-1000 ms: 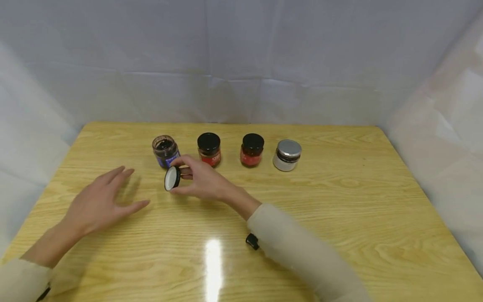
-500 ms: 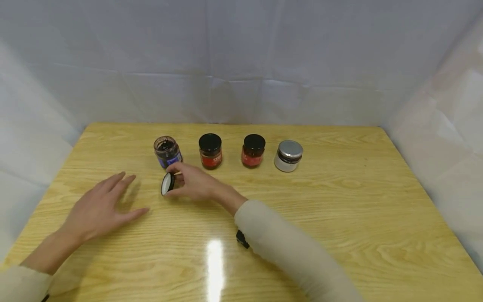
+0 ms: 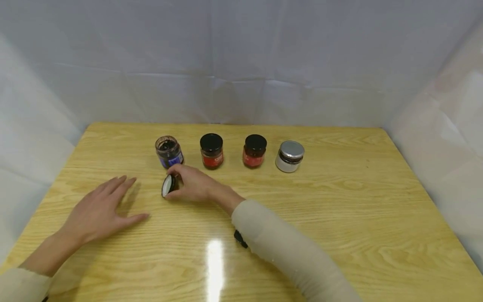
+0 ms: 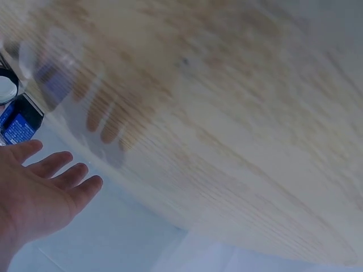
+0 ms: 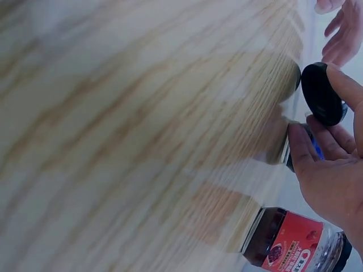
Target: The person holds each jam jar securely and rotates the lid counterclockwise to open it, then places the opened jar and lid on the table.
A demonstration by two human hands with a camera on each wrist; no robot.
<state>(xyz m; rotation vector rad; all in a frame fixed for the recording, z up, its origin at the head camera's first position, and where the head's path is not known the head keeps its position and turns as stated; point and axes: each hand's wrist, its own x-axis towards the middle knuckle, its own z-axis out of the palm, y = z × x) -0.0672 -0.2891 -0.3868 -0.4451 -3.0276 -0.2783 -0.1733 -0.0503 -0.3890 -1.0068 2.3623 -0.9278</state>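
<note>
My right hand (image 3: 190, 184) holds a small black lid (image 3: 167, 185) with a white inside, tilted on edge just above the wooden table (image 3: 339, 209). The right wrist view shows the lid (image 5: 322, 94) pinched between thumb and fingers. Right behind it stands an open jar (image 3: 169, 151) with a blue label and dark contents. My left hand (image 3: 99, 207) hovers flat with fingers spread, left of the lid, holding nothing; the left wrist view shows its open palm (image 4: 39, 187).
Three closed jars stand in a row right of the open one: two red-labelled jars with black lids (image 3: 211, 150) (image 3: 254, 150) and a white jar with a silver lid (image 3: 289, 155). White sheets wall in the table on three sides.
My right hand has lowered the lid toward the table and tipped it more on edge. My left hand has barely shifted.
</note>
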